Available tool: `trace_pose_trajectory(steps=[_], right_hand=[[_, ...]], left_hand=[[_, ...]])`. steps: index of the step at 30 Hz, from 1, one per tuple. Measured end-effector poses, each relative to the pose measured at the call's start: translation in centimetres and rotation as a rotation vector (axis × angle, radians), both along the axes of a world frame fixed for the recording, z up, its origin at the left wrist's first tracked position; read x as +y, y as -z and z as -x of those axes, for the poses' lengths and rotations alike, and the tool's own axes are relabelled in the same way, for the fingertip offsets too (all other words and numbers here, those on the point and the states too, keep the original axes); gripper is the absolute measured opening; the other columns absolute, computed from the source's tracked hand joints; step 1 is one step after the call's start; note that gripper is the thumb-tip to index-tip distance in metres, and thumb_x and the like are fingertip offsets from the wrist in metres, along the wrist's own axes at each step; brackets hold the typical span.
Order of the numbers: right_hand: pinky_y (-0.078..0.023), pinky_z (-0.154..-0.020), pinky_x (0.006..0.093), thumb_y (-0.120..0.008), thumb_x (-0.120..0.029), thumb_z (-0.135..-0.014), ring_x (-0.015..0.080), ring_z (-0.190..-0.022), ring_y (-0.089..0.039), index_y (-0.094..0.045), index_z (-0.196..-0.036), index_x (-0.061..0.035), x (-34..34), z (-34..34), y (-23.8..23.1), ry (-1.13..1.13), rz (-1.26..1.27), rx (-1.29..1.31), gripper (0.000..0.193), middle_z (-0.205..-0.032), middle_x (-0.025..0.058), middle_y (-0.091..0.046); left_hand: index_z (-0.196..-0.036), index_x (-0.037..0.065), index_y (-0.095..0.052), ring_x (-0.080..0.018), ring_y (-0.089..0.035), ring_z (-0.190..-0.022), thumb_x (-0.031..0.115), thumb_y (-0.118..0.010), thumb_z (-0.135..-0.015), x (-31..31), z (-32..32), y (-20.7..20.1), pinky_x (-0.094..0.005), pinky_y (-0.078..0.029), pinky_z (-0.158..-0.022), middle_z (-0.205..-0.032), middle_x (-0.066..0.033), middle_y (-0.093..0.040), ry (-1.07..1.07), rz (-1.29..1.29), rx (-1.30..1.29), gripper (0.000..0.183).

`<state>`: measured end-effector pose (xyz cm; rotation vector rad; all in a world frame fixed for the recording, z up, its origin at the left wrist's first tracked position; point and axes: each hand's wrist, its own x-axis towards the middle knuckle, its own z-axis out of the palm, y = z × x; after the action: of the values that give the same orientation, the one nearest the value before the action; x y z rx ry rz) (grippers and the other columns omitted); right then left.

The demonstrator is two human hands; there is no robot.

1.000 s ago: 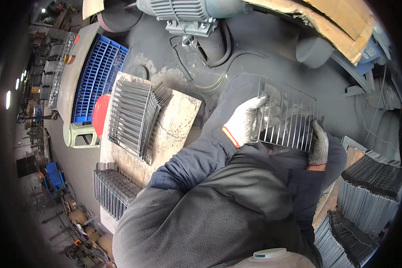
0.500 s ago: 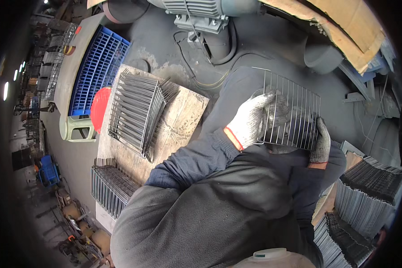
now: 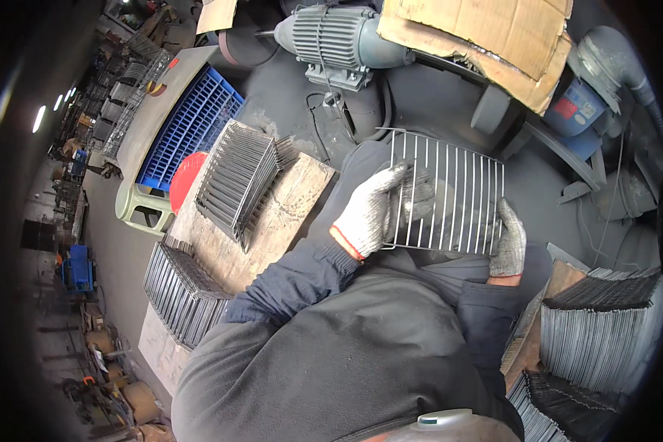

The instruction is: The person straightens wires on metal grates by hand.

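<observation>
I hold a wire rack (image 3: 449, 193) of thin parallel metal bars over my lap, its face tilted up. My left hand (image 3: 372, 210), in a white knit glove, grips the rack's left edge, the thumb in front and the dark-coated fingers behind the bars. My right hand (image 3: 510, 239), in a greyish glove, is closed on the right edge near the lower corner; some of its fingers are hidden behind the rack. A stack of similar racks (image 3: 236, 180) stands on a wooden board (image 3: 287, 221) at my left, with another stack (image 3: 184, 295) nearer me.
More stacked racks (image 3: 597, 320) stand at the right. Ahead are a grey electric motor (image 3: 324, 37) and cardboard (image 3: 486, 37). Beyond the board are a blue plastic crate (image 3: 191, 125), a red round object (image 3: 187, 177) and a pale green stool (image 3: 144, 210).
The view has turned, so the surroundings sit differently in the picture. The rack now faces me more squarely. Both hands keep their hold on it.
</observation>
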<state>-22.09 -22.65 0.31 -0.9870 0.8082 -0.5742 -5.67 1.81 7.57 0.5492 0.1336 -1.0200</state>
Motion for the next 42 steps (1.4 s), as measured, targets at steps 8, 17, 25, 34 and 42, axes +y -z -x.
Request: trace_pose_trajectory(steps=[8,17,25,34,42], right_hand=[[-0.058,-0.068,0.0277,-0.073,-0.024,-0.102,0.0129,-0.08,-0.071,-0.077,-0.114,-0.0027,-0.3,0.1,-0.6,-0.096,-0.121,-0.066,0.025,-0.1,0.0053,-0.076],[-0.047,-0.062,0.0261,-0.07,-0.026,-0.103,0.009,-0.071,-0.061,-0.078,-0.105,-0.0051,-1.3,1.5,0.6,-0.101,-0.047,-0.01,0.023,-0.083,-0.0001,-0.068],[-0.049,-0.058,0.026,-0.067,-0.023,-0.105,0.009,-0.068,-0.061,-0.077,-0.107,-0.0042,-1.6,2.1,1.6,-0.112,-0.074,-0.096,0.022,-0.086,-0.0005,-0.07],[-0.055,-0.056,0.027,-0.065,-0.022,-0.106,0.0119,-0.065,-0.066,-0.072,-0.119,-0.0035,-1.0,2.1,-0.1,-0.109,-0.105,-0.094,0.023,-0.089,0.0029,-0.071],[-0.051,-0.054,0.0268,-0.065,-0.024,-0.106,0.0112,-0.065,-0.064,-0.075,-0.114,-0.005,-0.8,2.8,-0.1,-0.136,-0.174,-0.065,0.023,-0.091,0.0028,-0.073]], left_hand=[[-0.138,0.004,-0.059,-0.0335,-0.072,-0.114,0.023,-0.056,-0.111,-0.3,0.7,-0.6,-0.051,-0.062,-0.098,-0.132,-0.019,-0.069,0.002,0.013,-0.012,0.033],[-0.128,0.006,-0.062,-0.032,-0.072,-0.108,0.023,-0.055,-0.112,-1.4,0.6,-0.3,-0.0499,-0.063,-0.093,-0.127,-0.0168,-0.069,0.036,0.047,-0.028,0.025],[-0.139,0.006,-0.058,-0.033,-0.069,-0.117,0.025,-0.056,-0.112,-1.6,1.6,-0.3,-0.0513,-0.06,-0.101,-0.135,-0.0163,-0.066,0.018,-0.031,-0.063,0.034],[-0.132,0.005,-0.063,-0.0297,-0.075,-0.1,0.028,-0.053,-0.113,-1.8,1.3,-0.2,-0.0428,-0.066,-0.087,-0.12,-0.0162,-0.073,-0.003,-0.149,-0.069,0.032],[-0.129,0.004,-0.064,-0.0313,-0.074,-0.104,0.029,-0.055,-0.112,-1.9,0.5,2.0,-0.0483,-0.064,-0.092,-0.122,-0.0172,-0.073,0.04,-0.082,-0.044,0.032]])
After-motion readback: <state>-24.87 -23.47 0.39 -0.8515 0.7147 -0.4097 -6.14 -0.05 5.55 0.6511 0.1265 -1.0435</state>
